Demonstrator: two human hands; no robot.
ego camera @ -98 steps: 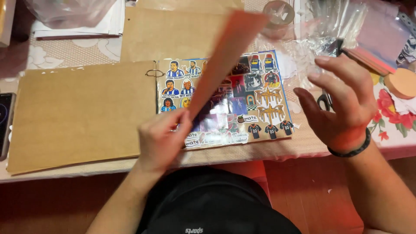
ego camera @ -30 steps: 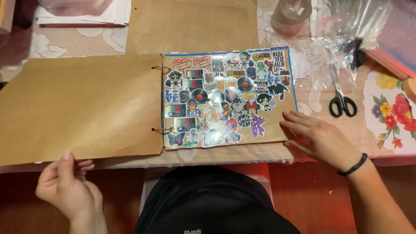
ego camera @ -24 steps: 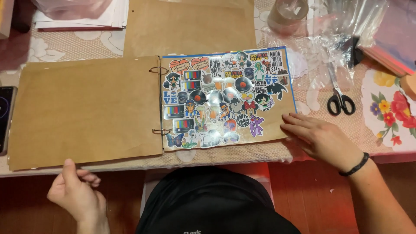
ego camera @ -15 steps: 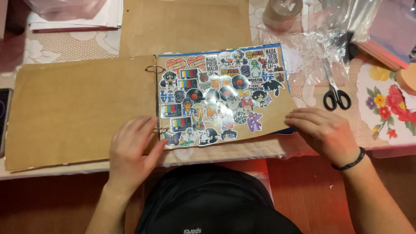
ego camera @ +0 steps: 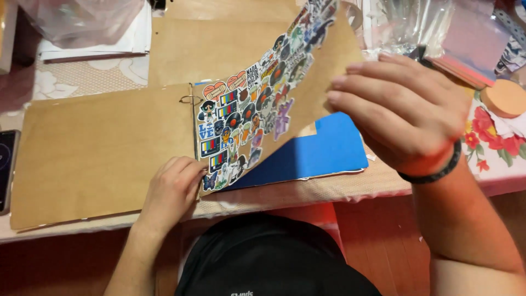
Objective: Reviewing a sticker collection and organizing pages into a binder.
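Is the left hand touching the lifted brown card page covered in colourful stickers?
Touching. The head view shows the left hand with its fingers pressed against the bottom corner of the lifted brown sticker-covered page near the binding, no gap visible between them.

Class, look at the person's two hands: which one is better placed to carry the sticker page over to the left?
Probably the right hand: it holds the lifted sticker page by its free edge, while the left hand presses near the binding.

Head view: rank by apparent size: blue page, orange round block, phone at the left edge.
1. blue page, largest, though the lifted sticker page covers part of it.
2. and 3. orange round block and phone: they look alike in size, and both are cut off by the frame edge, so unranked.
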